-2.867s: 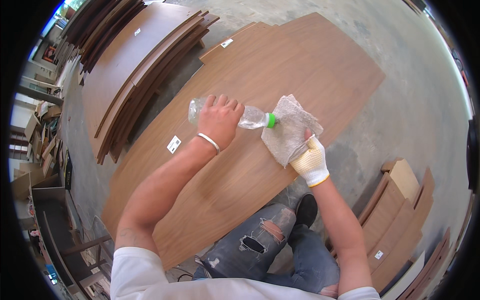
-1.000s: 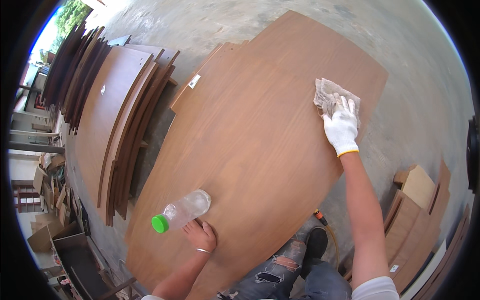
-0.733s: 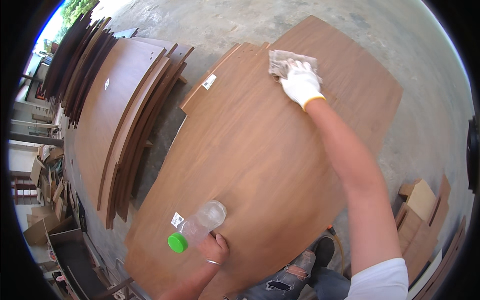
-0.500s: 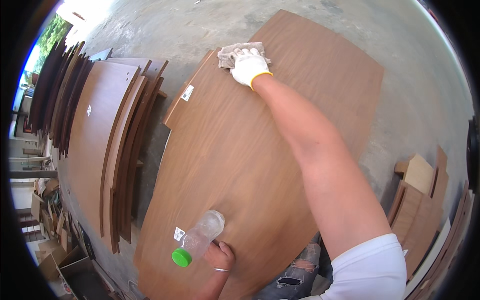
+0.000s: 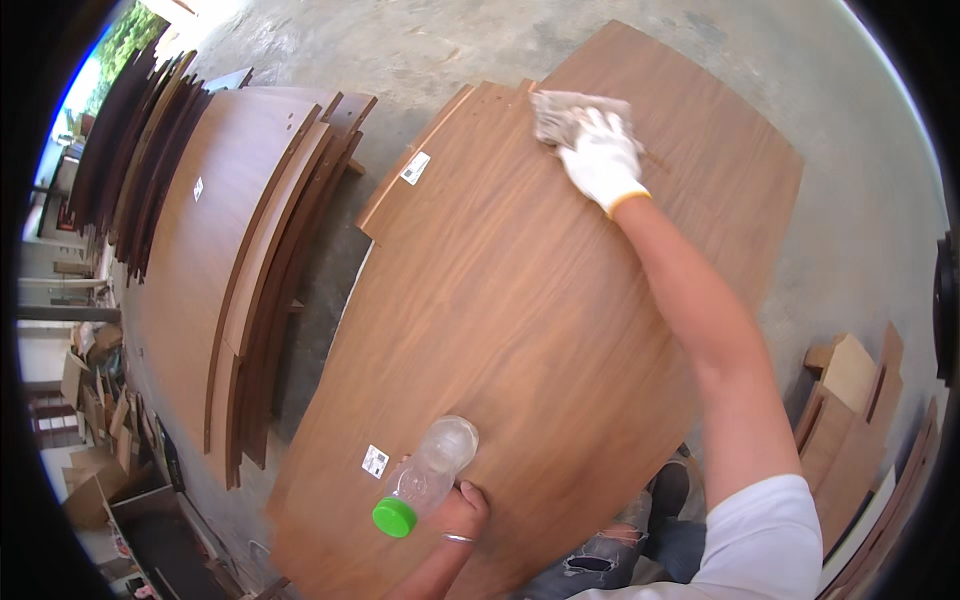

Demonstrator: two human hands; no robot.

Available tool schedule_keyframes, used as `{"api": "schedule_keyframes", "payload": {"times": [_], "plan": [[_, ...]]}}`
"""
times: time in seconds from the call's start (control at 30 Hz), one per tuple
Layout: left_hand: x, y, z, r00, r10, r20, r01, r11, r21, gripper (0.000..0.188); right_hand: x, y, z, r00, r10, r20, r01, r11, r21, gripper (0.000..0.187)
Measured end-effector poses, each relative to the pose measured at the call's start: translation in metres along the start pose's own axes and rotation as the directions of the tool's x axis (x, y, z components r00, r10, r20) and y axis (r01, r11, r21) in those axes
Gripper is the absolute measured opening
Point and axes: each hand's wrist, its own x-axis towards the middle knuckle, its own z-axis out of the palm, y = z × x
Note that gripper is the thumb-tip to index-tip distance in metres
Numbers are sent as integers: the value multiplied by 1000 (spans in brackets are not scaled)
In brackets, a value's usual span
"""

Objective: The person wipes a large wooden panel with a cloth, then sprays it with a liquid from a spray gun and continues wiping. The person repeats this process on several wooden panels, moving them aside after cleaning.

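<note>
A large brown wood-grain panel (image 5: 530, 310) spreads out in front of me, with a white label (image 5: 375, 461) at its near left part. My right hand (image 5: 604, 168), in a white glove with a yellow cuff edge, presses a greyish rag (image 5: 562, 112) flat on the panel's far part; the hand is slightly blurred. Bare, with a bracelet at the wrist, my left hand (image 5: 464, 511) is wrapped round a clear plastic bottle (image 5: 447, 450) with a green cap (image 5: 395, 517). The bottle is tilted, its cap end toward me, and hides most of those fingers.
Several brown panels (image 5: 215, 200) lean in a stack to the left, darker boards (image 5: 125, 140) behind them. Cardboard scraps (image 5: 95, 400) and a dark open box (image 5: 165, 530) lie at the lower left. More wooden pieces (image 5: 845, 420) stand at the right on the concrete floor (image 5: 400, 50).
My right hand has slid the rag rightward across the panel, away from its left edge strip. The left hand still grips the bottle. The whole view has shifted slightly.
</note>
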Motion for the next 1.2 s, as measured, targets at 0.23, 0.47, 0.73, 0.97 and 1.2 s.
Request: {"api": "schedule_keyframes", "payload": {"times": [0.23,0.47,0.73,0.97,1.2], "plan": [[3,16,-20,992,-97,78,104,990,-93,81,69,-60,26,992,-126,-22,128,988,87,51],[0,-3,7,994,-3,-105,3,1000,2,79,-31,30,-12,999,-21,40,16,992,126,50],[6,21,-16,999,-39,-21,38,998,-47,73,-231,195,-58,963,268,7,-268,959,88,71],[6,7,-6,996,20,-83,-19,1000,17,76,-64,29,5,992,-15,-124,13,1000,-20,63],[4,-4,19,991,17,-130,-14,999,30,82,38,-37,19,997,-67,-26,70,983,168,45]]}}
